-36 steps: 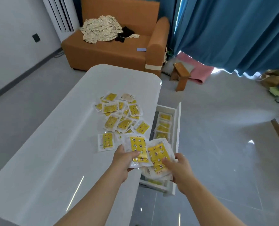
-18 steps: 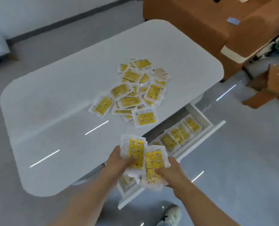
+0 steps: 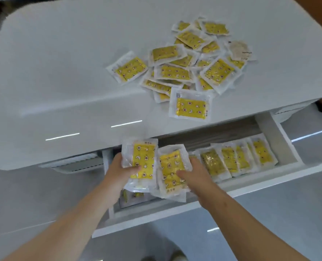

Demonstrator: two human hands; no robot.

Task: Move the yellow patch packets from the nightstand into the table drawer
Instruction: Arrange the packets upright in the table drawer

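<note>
On the white counter (image 3: 62,76) a loose heap of yellow patch packets (image 3: 190,61) waits above the open drawer (image 3: 222,189), where a row already stands. The left hand (image 3: 118,172) and right hand (image 3: 198,176) each grip a small stack of packets (image 3: 156,164) over the drawer. They look light, thin and slippery, so I would pinch them flat across the faces.

**White table, packets on top**

A glossy white table (image 3: 66,76) with rounded corners carries a loose, overlapping heap of yellow packets (image 3: 190,59) toward its right side. One packet (image 3: 191,107) lies apart by the near edge. A pale packet (image 3: 239,50) sits at the heap's right. The table stands on a grey floor (image 3: 20,200).
</note>
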